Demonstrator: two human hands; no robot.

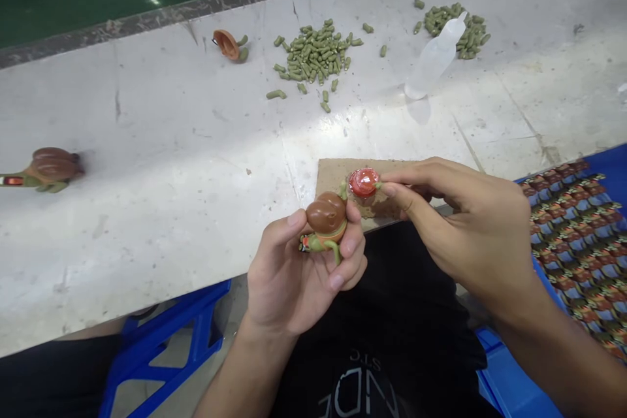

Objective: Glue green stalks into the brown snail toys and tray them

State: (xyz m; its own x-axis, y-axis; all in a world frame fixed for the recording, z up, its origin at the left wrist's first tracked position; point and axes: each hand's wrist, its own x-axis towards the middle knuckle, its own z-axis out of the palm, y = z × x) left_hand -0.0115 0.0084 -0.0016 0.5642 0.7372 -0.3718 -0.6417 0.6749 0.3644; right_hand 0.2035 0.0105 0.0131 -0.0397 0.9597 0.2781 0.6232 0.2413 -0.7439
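Note:
My left hand (pixel 308 268) grips a small toy turtle figurine (pixel 326 214) with a rounded brown shell and green limbs. A green limb sticks out at its upper right, close to a small round dish (pixel 364 183) of glossy red stuff. From the right, my right hand (pixel 465 222) pinches a little green limb piece (pixel 377 185) between thumb and forefinger. That piece is at the dish's right edge; whether it touches the red stuff I cannot tell. Under the dish lies a piece of brown cardboard (pixel 333 170) at the table's near edge.
Green pieces lie in a loose pile (pixel 318 52) and a second pile (pixel 475 32), partly behind a translucent bottle (pixel 434 62). A brown shell part (pixel 226 44) and another figurine (pixel 53 166) rest leftward on the white table (pixel 171 144). A blue crate (pixel 607 173) holds many figurines; a blue stool (pixel 166 346) stands below.

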